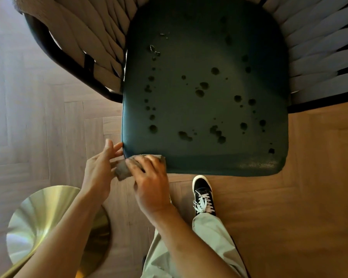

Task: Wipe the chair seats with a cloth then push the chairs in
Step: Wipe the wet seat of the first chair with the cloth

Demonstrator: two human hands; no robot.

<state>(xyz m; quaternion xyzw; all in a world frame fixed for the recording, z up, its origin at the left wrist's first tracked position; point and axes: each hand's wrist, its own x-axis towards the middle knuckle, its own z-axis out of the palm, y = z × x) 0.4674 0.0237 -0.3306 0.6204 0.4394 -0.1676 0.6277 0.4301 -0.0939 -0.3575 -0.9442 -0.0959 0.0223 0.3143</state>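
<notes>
A dark green chair seat (205,57) fills the middle of the view, dotted with several wet drops and dark spots. A small grey-brown cloth (122,169) sits at the seat's near left corner. My right hand (149,177) lies over the cloth with its fingers curled round it, on the seat's front edge. My left hand (99,169) is just left of that corner, holding the cloth's other end, with its upper fingers straight and touching the seat's edge.
The chair's woven strap back and arms (317,49) curve round the seat on a black frame (54,51). A shiny brass table base (42,217) stands on the wooden floor at lower left. My dark sneaker (203,195) stands just in front of the seat.
</notes>
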